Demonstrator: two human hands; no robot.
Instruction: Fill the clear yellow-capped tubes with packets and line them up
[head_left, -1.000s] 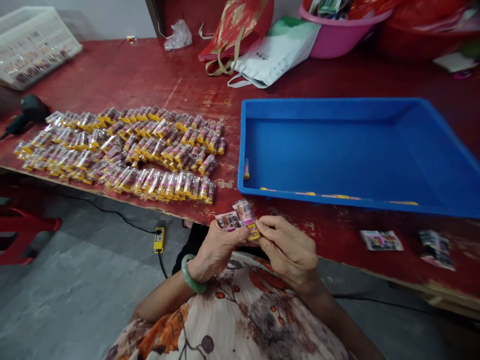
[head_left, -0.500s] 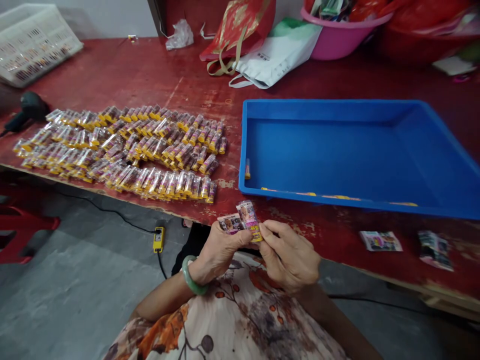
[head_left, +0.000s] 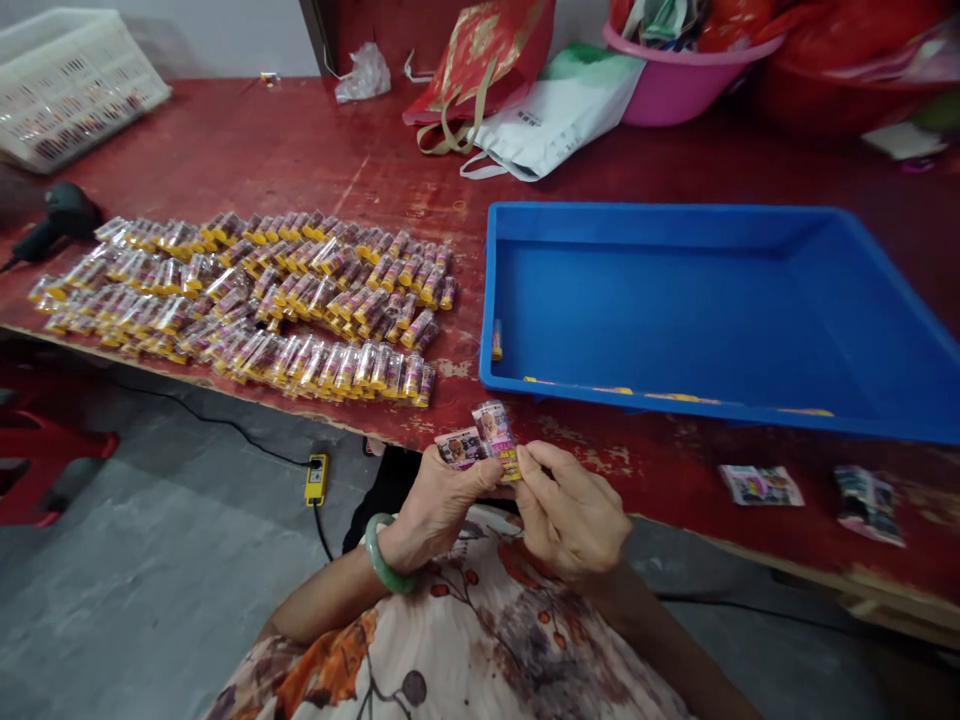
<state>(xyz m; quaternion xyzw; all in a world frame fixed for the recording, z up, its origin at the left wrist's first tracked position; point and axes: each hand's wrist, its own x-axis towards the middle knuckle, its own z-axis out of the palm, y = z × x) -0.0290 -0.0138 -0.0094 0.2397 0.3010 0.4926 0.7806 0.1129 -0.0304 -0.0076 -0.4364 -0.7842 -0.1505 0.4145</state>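
In front of my body, my left hand [head_left: 442, 500] is closed around a small printed packet [head_left: 460, 449], with its thumb over the lower part of a small clear tube [head_left: 493, 430]. That tube has a purple and yellow label and a yellow end; it tilts to the left at the top. The fingers of my right hand [head_left: 574, 512] pinch the tube's lower right edge, near the yellow end. Many similar yellow-ended tubes [head_left: 330, 365] lie in rows on the red table to the left. Two piles of printed packets, one lighter [head_left: 761, 485] and one darker [head_left: 868, 505], rest at the right.
A blue tray [head_left: 675, 215] stands ahead to the right, with a few yellow-ended tubes along its near side. Behind are a white bag [head_left: 551, 120], a red bag [head_left: 480, 70] and a pink basin [head_left: 675, 85]. A black heat-gun-like tool [head_left: 64, 215] and white basket [head_left: 82, 90] sit left.
My right hand has shifted slightly left along the tube's lower end. The camera view has moved a little; both hands keep their hold.
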